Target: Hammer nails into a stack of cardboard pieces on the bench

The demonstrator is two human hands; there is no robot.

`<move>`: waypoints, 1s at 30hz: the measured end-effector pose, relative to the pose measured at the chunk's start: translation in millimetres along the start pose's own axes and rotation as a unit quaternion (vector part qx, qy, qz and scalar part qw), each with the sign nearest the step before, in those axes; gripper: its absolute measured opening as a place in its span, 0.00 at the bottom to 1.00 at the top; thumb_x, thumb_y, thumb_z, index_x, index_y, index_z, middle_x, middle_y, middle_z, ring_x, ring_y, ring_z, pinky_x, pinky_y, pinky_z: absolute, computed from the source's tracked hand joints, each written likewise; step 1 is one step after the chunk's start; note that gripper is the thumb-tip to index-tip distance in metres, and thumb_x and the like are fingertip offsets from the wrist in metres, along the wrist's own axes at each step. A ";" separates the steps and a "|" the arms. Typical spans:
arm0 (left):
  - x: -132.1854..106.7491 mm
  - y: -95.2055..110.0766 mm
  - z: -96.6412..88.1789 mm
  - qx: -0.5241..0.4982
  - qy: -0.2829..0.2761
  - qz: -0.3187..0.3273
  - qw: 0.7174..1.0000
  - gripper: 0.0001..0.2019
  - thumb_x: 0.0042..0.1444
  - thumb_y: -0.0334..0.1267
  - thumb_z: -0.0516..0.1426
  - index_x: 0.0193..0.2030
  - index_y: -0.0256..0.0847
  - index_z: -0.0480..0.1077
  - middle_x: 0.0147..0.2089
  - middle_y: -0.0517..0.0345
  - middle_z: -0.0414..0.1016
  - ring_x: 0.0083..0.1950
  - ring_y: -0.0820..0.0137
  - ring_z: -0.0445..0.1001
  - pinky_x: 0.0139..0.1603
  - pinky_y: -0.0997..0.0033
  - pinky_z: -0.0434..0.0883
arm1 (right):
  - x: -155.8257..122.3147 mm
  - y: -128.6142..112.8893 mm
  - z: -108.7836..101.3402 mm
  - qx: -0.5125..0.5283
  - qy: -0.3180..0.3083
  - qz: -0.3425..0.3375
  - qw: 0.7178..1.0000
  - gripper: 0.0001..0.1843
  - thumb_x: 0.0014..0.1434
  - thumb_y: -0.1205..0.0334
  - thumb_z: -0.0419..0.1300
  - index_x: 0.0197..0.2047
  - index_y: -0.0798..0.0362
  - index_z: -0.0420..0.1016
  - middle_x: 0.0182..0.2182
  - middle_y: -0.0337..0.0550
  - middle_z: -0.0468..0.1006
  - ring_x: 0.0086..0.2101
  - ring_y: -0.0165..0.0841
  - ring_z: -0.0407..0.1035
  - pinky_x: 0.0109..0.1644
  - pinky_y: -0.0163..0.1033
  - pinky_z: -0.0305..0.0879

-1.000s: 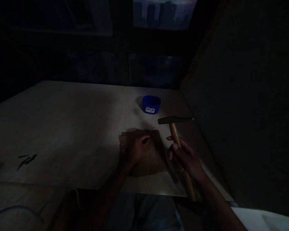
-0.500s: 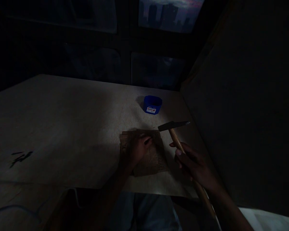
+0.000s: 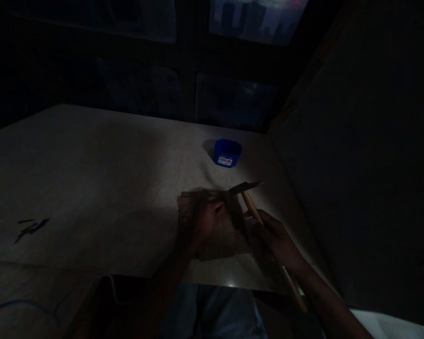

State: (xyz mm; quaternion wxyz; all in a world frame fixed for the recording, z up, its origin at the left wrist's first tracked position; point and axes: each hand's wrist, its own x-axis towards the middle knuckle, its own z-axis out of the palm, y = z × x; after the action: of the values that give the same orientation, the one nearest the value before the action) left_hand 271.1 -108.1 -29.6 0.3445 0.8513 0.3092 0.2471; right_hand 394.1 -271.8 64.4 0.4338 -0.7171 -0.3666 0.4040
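A small brown wooden board point(image 3: 221, 235) with a grid of tiny holes lies on the pale table point(image 3: 99, 188) near its front edge. My left hand point(image 3: 205, 219) rests on the board, fingers pinched together on something too small to make out. My right hand point(image 3: 273, 240) is wrapped round the wooden handle of a hammer point(image 3: 247, 188). The dark metal head hangs just above the board's far right corner, close to my left fingertips.
A small blue tub point(image 3: 227, 152) with a white label stands behind the board. A dark upright panel point(image 3: 356, 179) walls the table's right side. Black marks point(image 3: 30, 227) show on the table at left. The room is very dim.
The hammer head has come down and left, from above the table toward the board by my left fingers. My right hand moved with it. My left hand stayed on the board.
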 end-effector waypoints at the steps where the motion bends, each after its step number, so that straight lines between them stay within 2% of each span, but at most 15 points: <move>1: 0.4 0.0 0.1 0.002 0.000 -0.004 1.000 0.08 0.60 0.30 0.60 0.39 0.42 0.81 0.42 0.52 0.82 0.44 0.66 0.78 0.50 0.66 0.72 | 0.8 -0.4 0.2 -0.012 -0.002 -0.020 1.000 0.24 0.64 0.41 0.56 0.49 0.53 0.75 0.29 0.38 0.74 0.25 0.30 0.66 0.25 0.32 0.62; 3: 0.9 0.1 -0.1 0.004 -0.002 -0.014 1.000 0.07 0.60 0.30 0.60 0.39 0.42 0.81 0.42 0.52 0.82 0.44 0.65 0.78 0.50 0.66 0.72 | 3.5 -0.2 1.4 -0.037 -0.027 -0.039 0.998 0.23 0.64 0.42 0.56 0.46 0.54 0.77 0.35 0.42 0.78 0.34 0.34 0.71 0.36 0.34 0.67; 5: 0.8 0.6 -1.0 0.004 -0.007 -0.021 1.000 0.07 0.59 0.30 0.61 0.39 0.41 0.81 0.42 0.53 0.82 0.44 0.66 0.78 0.49 0.66 0.72 | 6.1 0.7 2.6 -0.051 -0.049 -0.037 0.997 0.22 0.64 0.43 0.56 0.43 0.54 0.77 0.35 0.43 0.79 0.37 0.36 0.72 0.39 0.36 0.68; 10: -0.5 1.3 -2.2 -0.013 -0.005 -0.020 1.000 0.08 0.60 0.30 0.60 0.39 0.42 0.82 0.42 0.52 0.83 0.43 0.66 0.78 0.48 0.66 0.73 | 7.6 2.2 1.7 -0.042 -0.003 -0.041 0.998 0.23 0.64 0.43 0.56 0.46 0.54 0.77 0.32 0.42 0.78 0.35 0.37 0.72 0.37 0.36 0.67; 13: -1.2 -1.4 -0.1 -0.018 -0.001 -0.024 1.000 0.08 0.59 0.29 0.60 0.36 0.41 0.82 0.40 0.52 0.83 0.42 0.66 0.78 0.48 0.66 0.73 | 8.6 1.7 0.5 -0.049 -0.032 -0.036 0.998 0.23 0.63 0.44 0.56 0.46 0.55 0.78 0.33 0.43 0.79 0.35 0.37 0.72 0.37 0.36 0.67; 16: -1.6 -4.6 2.3 -0.024 0.015 -0.020 0.999 0.08 0.58 0.29 0.61 0.39 0.42 0.82 0.41 0.52 0.83 0.43 0.66 0.78 0.49 0.65 0.73 | 8.5 -0.3 -0.6 -0.060 -0.048 -0.040 0.996 0.22 0.62 0.45 0.57 0.44 0.55 0.79 0.35 0.44 0.81 0.36 0.38 0.73 0.39 0.37 0.68; 20: -1.1 -5.1 3.0 -0.023 0.015 -0.018 0.999 0.08 0.58 0.28 0.61 0.37 0.43 0.82 0.39 0.53 0.82 0.42 0.67 0.78 0.47 0.67 0.73 | 7.3 0.2 -0.7 -0.068 -0.024 -0.051 0.996 0.24 0.65 0.45 0.54 0.50 0.55 0.78 0.37 0.45 0.81 0.40 0.40 0.74 0.43 0.39 0.69; 25: -0.2 -3.4 1.9 -0.019 0.014 -0.012 1.000 0.08 0.57 0.28 0.61 0.34 0.41 0.81 0.36 0.54 0.81 0.40 0.67 0.77 0.46 0.67 0.71 | 10.6 4.9 -2.9 -0.098 -0.070 -0.048 0.992 0.24 0.66 0.45 0.54 0.51 0.55 0.77 0.38 0.45 0.82 0.40 0.40 0.75 0.42 0.39 0.69; 30: 0.3 -4.5 2.0 -0.026 0.000 -0.008 1.000 0.08 0.56 0.27 0.61 0.31 0.40 0.80 0.35 0.54 0.81 0.38 0.67 0.77 0.42 0.68 0.71 | 7.3 -3.7 -6.6 -0.076 -0.025 -0.078 0.994 0.22 0.66 0.46 0.54 0.51 0.53 0.77 0.35 0.43 0.80 0.39 0.38 0.75 0.42 0.38 0.69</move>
State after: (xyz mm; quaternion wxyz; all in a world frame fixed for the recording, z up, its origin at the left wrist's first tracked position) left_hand 271.0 -106.2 -34.2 0.3684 0.8396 0.3096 0.2518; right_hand 402.3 -266.3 67.8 0.3983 -0.7071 -0.4618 0.3580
